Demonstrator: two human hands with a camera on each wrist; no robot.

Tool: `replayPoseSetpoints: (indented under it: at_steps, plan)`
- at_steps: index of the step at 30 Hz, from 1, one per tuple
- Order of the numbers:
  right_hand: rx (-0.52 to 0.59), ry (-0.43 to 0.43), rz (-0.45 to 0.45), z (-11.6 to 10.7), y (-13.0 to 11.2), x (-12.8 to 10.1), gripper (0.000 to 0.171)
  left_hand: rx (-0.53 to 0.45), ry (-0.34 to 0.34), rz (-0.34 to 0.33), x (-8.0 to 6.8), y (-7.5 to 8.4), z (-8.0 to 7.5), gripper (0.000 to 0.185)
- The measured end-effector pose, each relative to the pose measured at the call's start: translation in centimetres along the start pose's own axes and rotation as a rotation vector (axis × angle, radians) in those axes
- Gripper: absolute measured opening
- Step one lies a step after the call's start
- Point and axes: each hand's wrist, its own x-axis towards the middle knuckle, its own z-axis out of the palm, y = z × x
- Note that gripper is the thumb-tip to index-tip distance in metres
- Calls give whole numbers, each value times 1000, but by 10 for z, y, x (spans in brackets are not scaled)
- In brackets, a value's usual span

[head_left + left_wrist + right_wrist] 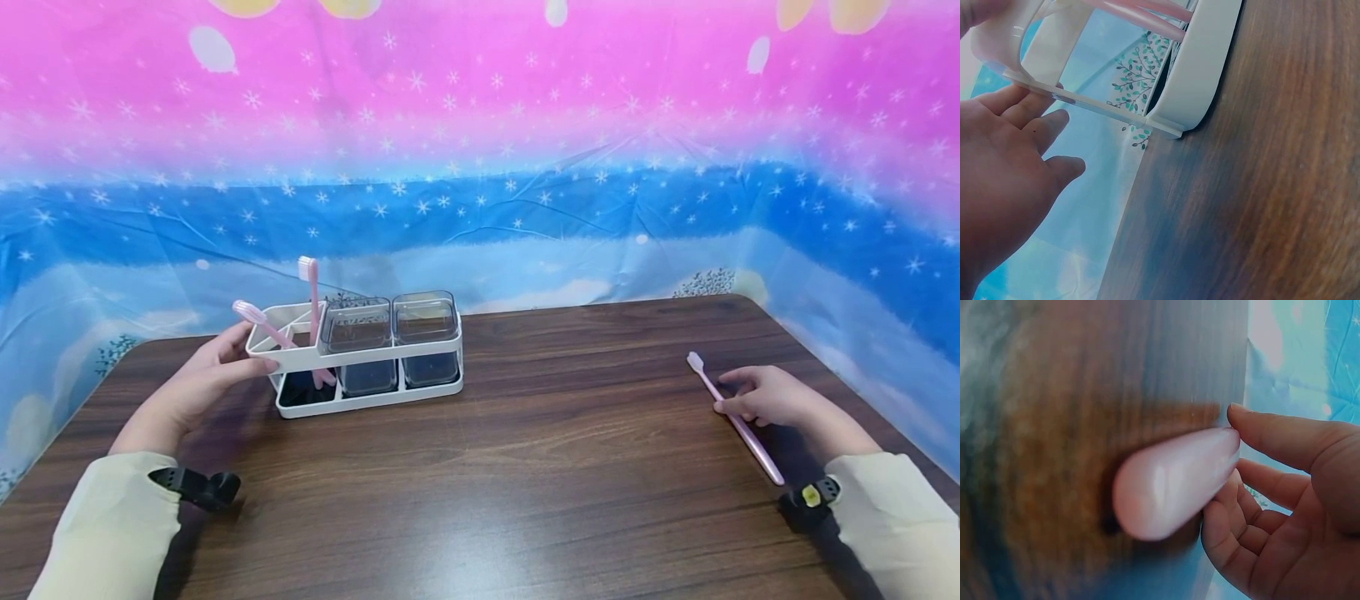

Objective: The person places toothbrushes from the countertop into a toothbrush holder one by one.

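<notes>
A white toothbrush holder (pixel 375 402) stands on the left part of the table. My left hand (pixel 202 375) grips its left end, thumb at the front and fingers behind; the left wrist view shows fingers against its upper frame (pixel 1100 111). Two pink toothbrushes lean in its left compartments, one upright (pixel 313 287), one tilted left (pixel 258 318). Clear cups sit in the other slots, a middle cup (pixel 360 329) and a right cup (pixel 426 325). At the right, my right hand (pixel 776 396) pinches a pink toothbrush (pixel 742 429) between thumb and fingers, its white bristle head pointing away. Whether it touches the table is unclear.
Dark brown wood-grain table (pixel 525 458) lies under everything, with rounded far corners. A pink and blue snowflake cloth (pixel 525 200) hangs behind and along the sides, close to the table's edges. Black wrist cameras are strapped on both wrists.
</notes>
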Motion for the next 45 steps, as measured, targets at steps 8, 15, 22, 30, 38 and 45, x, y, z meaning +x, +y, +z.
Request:
replayPoseSetpoints:
  at_steps: [8, 15, 22, 30, 38, 45]
  plan:
    - [-7, -10, 3, 0, -1, 0, 63, -7, -6, 0, -1, 0, 1, 73]
    - [-10, -17, 8, -1, -1, 2, 60, -28, -20, -9, -1, 2, 1, 76]
    - [-27, 8, -12, 0, -5, 2, 54, -26, -7, -7, -1, 3, 1, 72]
    - [-8, 41, -30, -2, -15, 4, 53, -27, -6, -11, -1, 2, 0, 73]
    - [37, 109, -76, -11, -31, 4, 49, -20, -5, -6, -1, 2, 0, 74]
    - [16, 158, -100, -20, -50, 8, 49, -21, -9, 0, -1, 2, 0, 74]
